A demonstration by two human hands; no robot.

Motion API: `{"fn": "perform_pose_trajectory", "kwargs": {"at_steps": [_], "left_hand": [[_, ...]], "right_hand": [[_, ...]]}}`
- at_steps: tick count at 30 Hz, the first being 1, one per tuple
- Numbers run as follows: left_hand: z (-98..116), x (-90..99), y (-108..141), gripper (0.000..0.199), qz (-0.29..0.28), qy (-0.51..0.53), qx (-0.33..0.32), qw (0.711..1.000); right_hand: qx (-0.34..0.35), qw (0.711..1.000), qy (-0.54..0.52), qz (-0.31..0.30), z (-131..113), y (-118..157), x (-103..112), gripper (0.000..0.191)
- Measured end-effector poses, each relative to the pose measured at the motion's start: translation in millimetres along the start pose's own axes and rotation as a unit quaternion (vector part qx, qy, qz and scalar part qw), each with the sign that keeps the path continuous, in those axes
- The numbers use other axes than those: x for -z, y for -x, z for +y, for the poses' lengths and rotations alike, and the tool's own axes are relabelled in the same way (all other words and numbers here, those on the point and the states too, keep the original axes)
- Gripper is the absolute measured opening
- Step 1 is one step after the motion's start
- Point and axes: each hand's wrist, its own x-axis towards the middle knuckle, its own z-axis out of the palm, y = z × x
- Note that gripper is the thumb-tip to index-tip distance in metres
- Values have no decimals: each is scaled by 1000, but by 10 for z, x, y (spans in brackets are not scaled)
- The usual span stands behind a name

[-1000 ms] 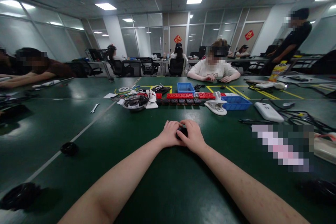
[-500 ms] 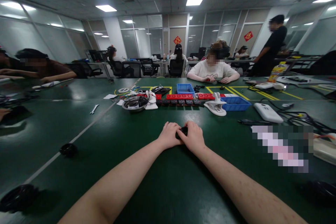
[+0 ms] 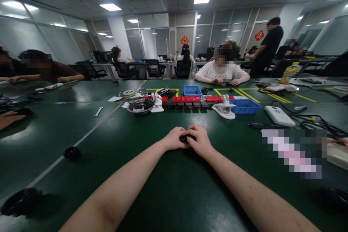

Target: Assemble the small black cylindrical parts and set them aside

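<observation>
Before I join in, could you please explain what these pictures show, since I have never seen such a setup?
There is no machine here: a person works bare-handed, and every picture comes from a camera worn on that person's head, looking forward and down. The left hand and right hand together hold a small black object, which they partly cover. On the green table, a wrench lies to the left; beyond the hands are a metal bowl, a white clip and two blue bins.

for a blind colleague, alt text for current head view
Bare left hand and right hand hold a small, mostly covered black object at a glossy green table. Beyond are a white clip-shaped plastic stand and blue rectangular plastic trays.
</observation>
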Motion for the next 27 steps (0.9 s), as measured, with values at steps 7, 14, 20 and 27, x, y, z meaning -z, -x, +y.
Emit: {"fn": "perform_pose_trajectory", "kwargs": {"at_steps": [7,14,20,27], "left_hand": [[0,-17,-14,32,-1,3,-3,1000],[105,-29,22,64,46,-17,36,998],[197,-119,24,66,78,-52,94,991],[205,-115,9,43,68,-53,86,993]], "right_hand": [[41,999,-14,-4,-64,2,29,22],[-31,997,37,54,-87,22,18,25],[-112,988,69,74,36,8,-67,34],[-122,988,71,58,46,-9,-66,30]]}}
